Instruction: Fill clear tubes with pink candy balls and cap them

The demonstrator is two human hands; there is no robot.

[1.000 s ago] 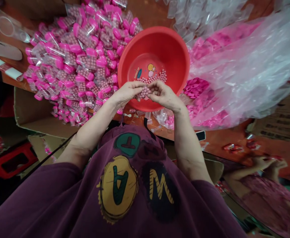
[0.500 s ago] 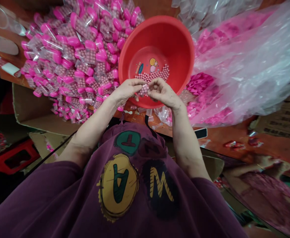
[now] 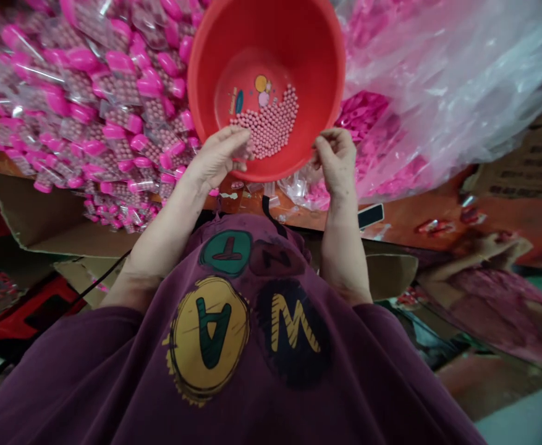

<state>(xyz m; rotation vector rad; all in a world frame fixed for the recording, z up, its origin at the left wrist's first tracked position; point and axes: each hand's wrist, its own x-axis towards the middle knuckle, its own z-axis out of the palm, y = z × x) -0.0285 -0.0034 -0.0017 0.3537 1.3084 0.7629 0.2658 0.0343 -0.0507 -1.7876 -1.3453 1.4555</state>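
My left hand [image 3: 222, 154] is closed on a small clear container [image 3: 248, 151] at the near left rim of the red basin [image 3: 199, 93]. Fingers hide most of that container, so its contents are hard to make out. Pink beads [image 3: 275, 127] lie in the basin just beyond it. At the basin's right rim, my right hand [image 3: 338, 154] has its thumb and fingers curled together in a pinch. Whatever it may hold is hidden. Bright pink plastic pieces [image 3: 366, 114] lie beside and beyond this hand.
Many bead-filled clear containers with pink caps [image 3: 113, 130] are heaped on the left. Clear plastic bags [image 3: 437, 117] cover the right side. A dark phone-like object [image 3: 371, 216] lies near the table edge. Another person [image 3: 497, 290] sits at the right.
My hands have moved apart: the right has left the container and gone to the basin's right rim, while the left still holds it. The view has shifted, so the basin appears higher and further left.
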